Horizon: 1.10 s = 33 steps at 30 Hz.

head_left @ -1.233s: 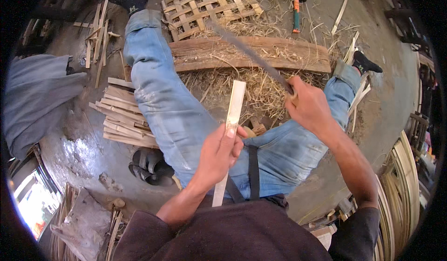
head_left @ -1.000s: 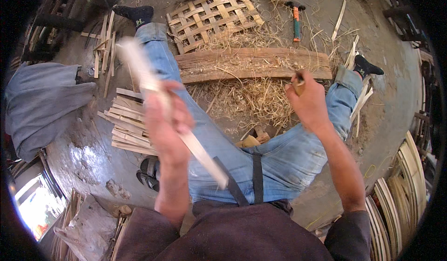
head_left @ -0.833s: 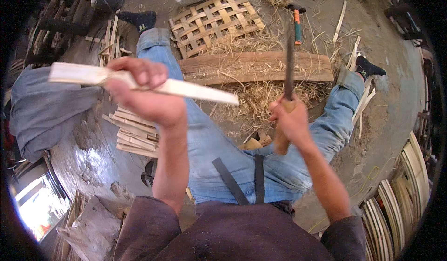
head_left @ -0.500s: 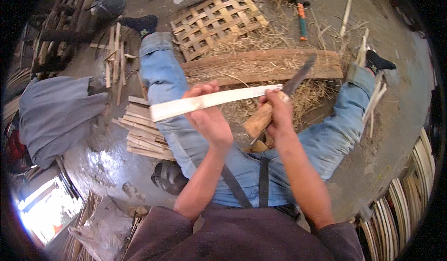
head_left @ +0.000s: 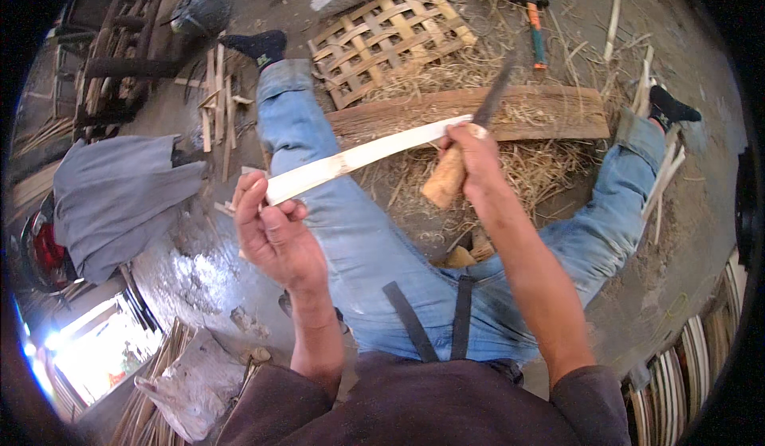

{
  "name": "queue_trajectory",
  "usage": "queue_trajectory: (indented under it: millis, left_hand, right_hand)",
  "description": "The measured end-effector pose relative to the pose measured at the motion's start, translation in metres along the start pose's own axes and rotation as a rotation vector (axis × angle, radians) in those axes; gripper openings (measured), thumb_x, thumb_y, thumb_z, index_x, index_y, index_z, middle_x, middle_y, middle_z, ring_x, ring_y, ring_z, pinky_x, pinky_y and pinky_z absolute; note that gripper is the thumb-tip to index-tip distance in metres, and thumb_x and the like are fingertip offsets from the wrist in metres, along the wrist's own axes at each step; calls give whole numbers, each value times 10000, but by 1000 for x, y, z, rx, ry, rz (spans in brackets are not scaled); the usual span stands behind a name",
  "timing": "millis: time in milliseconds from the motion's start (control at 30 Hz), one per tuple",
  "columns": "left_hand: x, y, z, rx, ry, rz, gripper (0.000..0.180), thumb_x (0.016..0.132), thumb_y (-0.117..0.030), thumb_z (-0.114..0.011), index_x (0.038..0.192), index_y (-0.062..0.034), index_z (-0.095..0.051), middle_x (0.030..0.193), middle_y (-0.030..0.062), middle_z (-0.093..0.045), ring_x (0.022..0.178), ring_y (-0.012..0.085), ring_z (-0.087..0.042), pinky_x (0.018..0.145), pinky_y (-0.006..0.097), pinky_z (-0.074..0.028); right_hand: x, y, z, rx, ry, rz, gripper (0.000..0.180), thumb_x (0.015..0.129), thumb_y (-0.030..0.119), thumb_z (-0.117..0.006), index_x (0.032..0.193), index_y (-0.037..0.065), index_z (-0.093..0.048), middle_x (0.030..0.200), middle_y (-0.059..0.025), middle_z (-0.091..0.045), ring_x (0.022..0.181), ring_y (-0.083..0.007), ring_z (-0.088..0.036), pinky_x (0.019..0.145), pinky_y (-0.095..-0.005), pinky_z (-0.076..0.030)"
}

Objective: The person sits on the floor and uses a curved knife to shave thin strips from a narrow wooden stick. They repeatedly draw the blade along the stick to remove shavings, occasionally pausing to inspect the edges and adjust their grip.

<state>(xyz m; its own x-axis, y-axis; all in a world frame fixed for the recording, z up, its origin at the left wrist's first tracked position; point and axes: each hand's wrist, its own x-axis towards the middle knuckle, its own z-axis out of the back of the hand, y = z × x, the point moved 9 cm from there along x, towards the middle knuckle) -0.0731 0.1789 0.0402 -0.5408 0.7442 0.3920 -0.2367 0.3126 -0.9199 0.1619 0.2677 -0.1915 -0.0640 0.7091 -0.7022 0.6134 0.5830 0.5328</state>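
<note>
"Pale wooden strip (head_left: pixel 382 150) first: where is it?"

"Held between the hands over the left trouser leg (head_left: pixel 351 231), slanting from near left to far right."

"And the fingers?"

"Those of the left hand (head_left: pixel 277 239) curl about its left end; whether they press on it, I cannot tell. Those of the right hand (head_left: pixel 482 163) are wrapped round the handle of a knife (head_left: pixel 445 178), thumb and forefinger pinching the strip's right end too. The blade (head_left: pixel 494 99) points far and right."

"What lies beyond?"

"A thick plank (head_left: pixel 550 115) crosswise on the floor (head_left: pixel 637 279), with curly shavings (head_left: pixel 542 171) along its near side. On its far side lies a woven panel (head_left: pixel 390 40), and right of that a hammer (head_left: pixel 537 38). Well to the left, a grey cloth (head_left: pixel 119 199)."

"Near right?"

"A row of long slats (head_left: pixel 677 382)."
</note>
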Motion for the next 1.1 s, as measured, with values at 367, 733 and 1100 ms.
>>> queue_trajectory:
  millis: [367,733,1100]
  left_hand:
    - [7,-3,-36,196,213,-105,233,913,-199,-688,1046,-14,-638,1126,128,-610,929,139,-599,804,220,-489]
    - [17,-14,-46,190,246,-82,263,898,-239,-707,1027,-17,-649,1087,146,-633,958,174,-624,796,255,-502]
    - [6,-8,-39,73,196,134,421,810,-319,-795,1055,-20,-629,1059,85,-602,911,135,-581,786,239,-462]
  right_hand:
    - [-15,-9,29,-431,-117,45,273,904,190,-663,1046,-11,-545,858,-92,-662,667,-160,-659,563,-288,-524]
    - [-53,14,7,-747,77,111,289,867,187,-680,1017,-17,-540,709,-48,-620,608,-139,-640,556,-275,-498]
    - [-192,18,-49,-1091,436,118,437,807,237,-723,1094,-16,-514,846,-247,-652,817,-436,-658,713,-453,-520]
